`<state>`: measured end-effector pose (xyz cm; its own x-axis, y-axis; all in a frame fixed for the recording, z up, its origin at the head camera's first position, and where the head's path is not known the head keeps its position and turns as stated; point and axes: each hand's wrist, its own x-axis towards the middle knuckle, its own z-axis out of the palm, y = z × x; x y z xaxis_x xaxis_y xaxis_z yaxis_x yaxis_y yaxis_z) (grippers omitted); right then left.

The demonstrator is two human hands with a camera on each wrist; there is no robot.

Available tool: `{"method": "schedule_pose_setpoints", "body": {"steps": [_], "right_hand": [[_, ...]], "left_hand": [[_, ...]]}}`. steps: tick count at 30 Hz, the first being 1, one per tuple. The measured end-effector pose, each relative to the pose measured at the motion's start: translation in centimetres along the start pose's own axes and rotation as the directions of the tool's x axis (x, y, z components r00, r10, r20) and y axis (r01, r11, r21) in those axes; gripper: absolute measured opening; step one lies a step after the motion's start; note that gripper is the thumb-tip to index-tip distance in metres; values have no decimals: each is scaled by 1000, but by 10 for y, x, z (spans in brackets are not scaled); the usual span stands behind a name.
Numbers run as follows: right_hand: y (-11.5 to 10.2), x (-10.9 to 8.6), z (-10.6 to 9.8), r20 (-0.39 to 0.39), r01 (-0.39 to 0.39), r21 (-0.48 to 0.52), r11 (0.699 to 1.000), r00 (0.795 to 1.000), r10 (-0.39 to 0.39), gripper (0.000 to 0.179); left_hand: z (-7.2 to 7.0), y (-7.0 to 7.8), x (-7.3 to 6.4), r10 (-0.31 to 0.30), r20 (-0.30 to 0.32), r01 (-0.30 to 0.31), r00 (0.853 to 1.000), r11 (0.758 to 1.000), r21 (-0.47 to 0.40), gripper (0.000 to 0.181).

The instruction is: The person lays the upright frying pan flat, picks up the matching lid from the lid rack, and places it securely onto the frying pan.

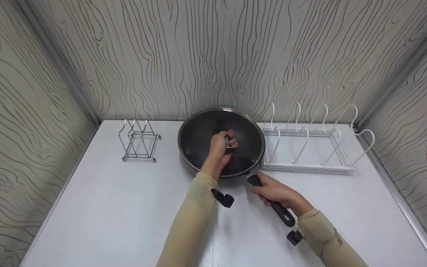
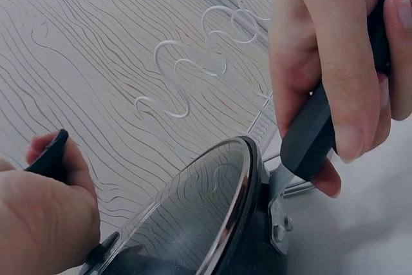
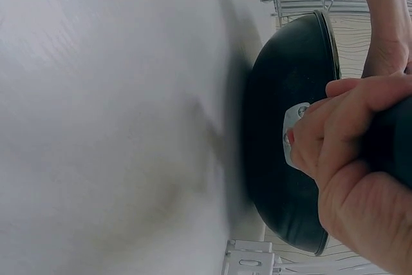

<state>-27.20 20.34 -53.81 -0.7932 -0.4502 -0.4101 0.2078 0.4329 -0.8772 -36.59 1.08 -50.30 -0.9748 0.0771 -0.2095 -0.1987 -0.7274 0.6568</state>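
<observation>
A black wok (image 1: 192,164) with a long black handle (image 1: 283,214) is at the back middle of the white table, its glass lid (image 1: 198,137) on top. My left hand (image 1: 221,146) grips the black knob (image 2: 51,159) at the lid's centre, fingers curled round it. With my right hand (image 1: 274,191) I hold the wok's handle near the pan end; the thumb lies over it. In the right wrist view the wok's dark side (image 3: 283,133) shows, with a metal handle bracket (image 3: 293,130). Whether its base touches the table is hard to tell.
A white wire dish rack (image 1: 310,168) with tall curved prongs stands right of the wok, very close to its rim. To the left is a small chrome wire rack (image 1: 139,155). A wood-grain patterned wall (image 1: 213,55) rises behind, with side walls left and right.
</observation>
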Motion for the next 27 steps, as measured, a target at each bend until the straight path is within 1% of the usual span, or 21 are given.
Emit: {"method": "schedule_pose_setpoints", "body": {"steps": [4, 9, 13, 18, 27], "right_hand": [[0, 1, 0, -2, 3, 0, 1000, 1000, -3, 38], [-1, 0, 0, -1, 6, -4, 1000, 1000, -6, 35], [-2, 0, 0, -14, 7, -7, 1000, 1000, -7, 36], [-1, 0, -1, -11, 5, -9, 1000, 1000, -5, 41], [0, 0, -1, -6, 4, -17, 1000, 1000, -4, 37]], "left_hand": [[-2, 1, 3, -15, 10, 15, 1000, 1000, 10, 22], [-4, 2, 3, -21, 2, 21, 1000, 1000, 2, 23], [-1, 3, 2, -20, 3, 20, 1000, 1000, -19, 23], [2, 3, 2, -20, 2, 20, 1000, 998, -54, 22], [4, 0, 0, -22, -17, 21, 1000, 997, -69, 21]]}}
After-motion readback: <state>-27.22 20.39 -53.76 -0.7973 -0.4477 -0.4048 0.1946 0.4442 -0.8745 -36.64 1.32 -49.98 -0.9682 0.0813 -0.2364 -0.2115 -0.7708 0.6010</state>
